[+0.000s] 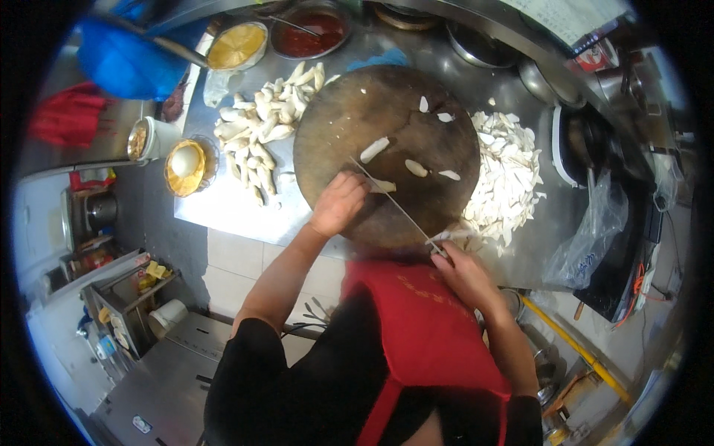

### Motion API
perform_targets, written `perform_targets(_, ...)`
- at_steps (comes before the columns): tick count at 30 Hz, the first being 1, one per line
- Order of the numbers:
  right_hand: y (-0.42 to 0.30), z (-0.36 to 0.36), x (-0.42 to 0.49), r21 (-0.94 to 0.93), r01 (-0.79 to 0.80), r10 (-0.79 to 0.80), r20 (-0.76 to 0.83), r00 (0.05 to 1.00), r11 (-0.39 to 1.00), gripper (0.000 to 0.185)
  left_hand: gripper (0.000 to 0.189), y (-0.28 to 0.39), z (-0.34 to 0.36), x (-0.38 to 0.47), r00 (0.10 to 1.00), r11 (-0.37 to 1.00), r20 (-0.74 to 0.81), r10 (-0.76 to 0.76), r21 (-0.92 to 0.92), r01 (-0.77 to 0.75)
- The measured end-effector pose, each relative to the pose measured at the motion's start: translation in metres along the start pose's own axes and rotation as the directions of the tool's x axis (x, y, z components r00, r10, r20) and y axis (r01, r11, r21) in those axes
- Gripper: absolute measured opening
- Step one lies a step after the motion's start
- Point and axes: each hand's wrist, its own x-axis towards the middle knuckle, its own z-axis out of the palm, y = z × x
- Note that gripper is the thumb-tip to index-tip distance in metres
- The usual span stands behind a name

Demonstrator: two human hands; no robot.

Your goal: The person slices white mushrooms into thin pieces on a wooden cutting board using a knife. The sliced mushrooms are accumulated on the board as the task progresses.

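Observation:
My right hand grips the handle of a kitchen knife, seen edge-on, its blade reaching up-left over a round wooden chopping block. Left of the blade my left hand rests on the block with bent fingers, against one end of a pale mushroom that lies partly under the blade. Farther up the block are another mushroom piece, a smaller one and several white slices. Whole mushrooms are heaped on the left, sliced ones on the right.
The block stands on a steel table. Behind it are a bowl of red sauce, a yellow-lined bowl and a dark pan. A basket with a white, round thing stands left. A clear plastic bag hangs at the right.

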Motion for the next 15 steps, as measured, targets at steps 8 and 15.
perform_targets(8, -0.006, -0.012, 0.003, 0.1, 0.123, -0.11, -0.134, 0.985, 0.987, 0.033, 0.025, -0.024, -0.025, -0.005, 0.957, 0.973, -0.227, -0.184, 0.097, 0.21)
perform_targets(15, 0.009, -0.01, -0.009, 0.135, 0.148, -0.162, 0.096, 0.982, 0.98, 0.034, 0.047, -0.124, -0.075, -0.01, 0.873, 0.671, -0.289, -0.393, 0.559, 0.487)
